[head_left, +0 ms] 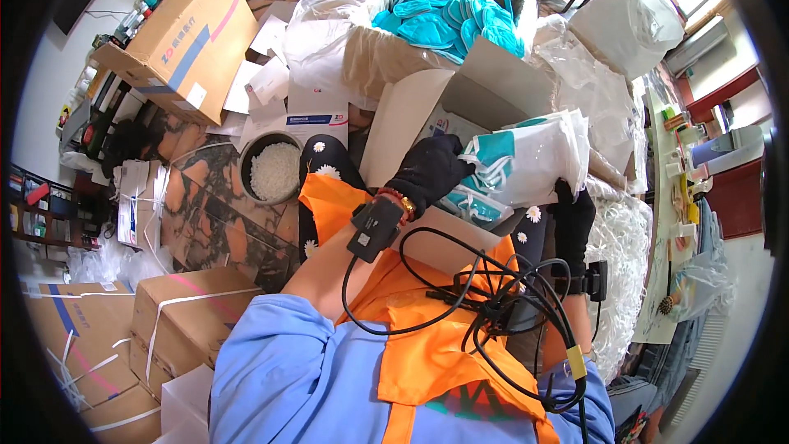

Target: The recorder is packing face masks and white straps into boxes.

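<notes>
A stack of white-and-clear packets [546, 160] holding teal face masks is tilted over an open carton [501, 72] at my lap. My left hand [431, 171], in a black glove, closes its fingers at the stack's left end. My right hand [573, 218], gloved the same, grips the stack from its lower right edge; its fingers are partly hidden. Below the stack, more mask packets [475, 204] lie inside the carton. Just beyond it, a large plastic-lined box is heaped with loose teal face masks [456, 20].
Left of my knee stands a round pot of white pellets [275, 171]. A tall carton [191, 41] is farther left, with strapped cartons [185, 312] at lower left. Clear plastic bags [588, 82] crowd the right, near a long table [657, 222]. Black cables [501, 304] loop over my forearms.
</notes>
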Motion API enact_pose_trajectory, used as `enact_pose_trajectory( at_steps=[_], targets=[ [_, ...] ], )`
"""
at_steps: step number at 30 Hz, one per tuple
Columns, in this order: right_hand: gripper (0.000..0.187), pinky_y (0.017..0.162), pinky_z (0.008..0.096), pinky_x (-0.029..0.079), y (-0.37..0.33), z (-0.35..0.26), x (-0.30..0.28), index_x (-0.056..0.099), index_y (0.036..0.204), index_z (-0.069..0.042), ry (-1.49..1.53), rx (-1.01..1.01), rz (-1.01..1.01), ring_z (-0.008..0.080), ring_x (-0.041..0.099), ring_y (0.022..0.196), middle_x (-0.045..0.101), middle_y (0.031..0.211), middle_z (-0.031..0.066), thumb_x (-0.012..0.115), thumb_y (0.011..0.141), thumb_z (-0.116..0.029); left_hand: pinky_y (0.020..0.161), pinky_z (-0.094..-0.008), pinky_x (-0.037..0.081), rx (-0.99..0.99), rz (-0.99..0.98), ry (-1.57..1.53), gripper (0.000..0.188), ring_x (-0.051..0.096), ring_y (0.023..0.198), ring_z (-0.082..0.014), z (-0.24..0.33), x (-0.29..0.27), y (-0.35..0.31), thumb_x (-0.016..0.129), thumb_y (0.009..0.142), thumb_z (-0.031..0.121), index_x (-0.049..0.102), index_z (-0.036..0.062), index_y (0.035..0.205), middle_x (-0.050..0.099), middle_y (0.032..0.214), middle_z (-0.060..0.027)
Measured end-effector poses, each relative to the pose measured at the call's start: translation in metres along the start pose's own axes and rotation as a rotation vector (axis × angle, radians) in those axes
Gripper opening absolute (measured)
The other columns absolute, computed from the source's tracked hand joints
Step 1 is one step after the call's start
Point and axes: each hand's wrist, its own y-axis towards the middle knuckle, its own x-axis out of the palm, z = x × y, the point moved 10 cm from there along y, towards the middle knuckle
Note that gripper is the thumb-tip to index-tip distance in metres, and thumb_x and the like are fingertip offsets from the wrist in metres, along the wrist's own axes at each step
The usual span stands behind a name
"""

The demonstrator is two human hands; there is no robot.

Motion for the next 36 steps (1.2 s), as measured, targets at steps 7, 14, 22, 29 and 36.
enact_pose_trajectory(
  at_steps=[7, 14, 22, 29, 36],
  targets=[
    [0.025, 0.055, 0.0265, 0.042, 0.008, 0.012, -0.041, 0.064, 0.102, -0.002, 0.142, -0.001, 0.012, 0.0106, 0.055, 0.061, 0.060, 0.076, 0.0015, 0.065, 0.091, -0.024, 0.090, -0.0436, 0.048, -0.023, 0.151, 0.277, 0.039, 0.061, 0.103, -0.0370, -0.020, 0.005, 0.002, 0.068, 0.076, 0.015, 0.060, 0.0002, 0.112, 0.062, 0.108, -0.0232],
    [0.022, 0.059, 0.0265, 0.043, -0.002, 0.002, -0.034, 0.064, 0.099, -0.003, 0.239, 0.072, 0.020, 0.0111, 0.056, 0.065, 0.061, 0.078, 0.0016, 0.065, 0.091, -0.024, 0.085, -0.0349, 0.050, 0.369, 0.222, -0.169, 0.037, 0.063, 0.095, -0.0238, 0.045, -0.028, -0.004, 0.080, 0.074, 0.016, 0.064, 0.0050, 0.105, 0.064, 0.103, -0.0132],
    [0.026, 0.061, 0.0254, 0.045, 0.001, -0.006, -0.004, 0.065, 0.104, -0.003, 0.338, 0.082, -0.033, 0.0106, 0.058, 0.068, 0.064, 0.082, 0.0012, 0.065, 0.091, -0.025, 0.080, -0.0313, 0.052, 0.145, -0.105, -0.496, 0.033, 0.068, 0.085, -0.0202, 0.044, 0.025, 0.004, 0.080, 0.073, 0.022, 0.070, 0.0020, 0.097, 0.072, 0.093, -0.0110],
    [0.027, 0.058, 0.0250, 0.046, 0.001, 0.012, 0.002, 0.065, 0.107, -0.004, 0.363, 0.114, -0.014, 0.0094, 0.058, 0.066, 0.064, 0.082, 0.0006, 0.066, 0.091, -0.026, 0.078, -0.0313, 0.051, 0.087, -0.249, -0.422, 0.036, 0.066, 0.083, -0.0186, 0.031, 0.043, 0.006, 0.079, 0.075, 0.017, 0.067, -0.0024, 0.102, 0.070, 0.093, -0.0132],
    [0.029, 0.056, 0.0256, 0.045, 0.005, 0.031, -0.024, 0.063, 0.107, -0.005, 0.363, 0.186, 0.073, 0.0102, 0.057, 0.061, 0.063, 0.078, 0.0012, 0.065, 0.091, -0.029, 0.079, -0.0364, 0.050, 0.002, 0.071, -0.375, 0.043, 0.064, 0.084, -0.0285, -0.005, -0.015, 0.014, 0.077, 0.073, 0.016, 0.062, 0.0000, 0.109, 0.067, 0.091, -0.0166]
  ],
)
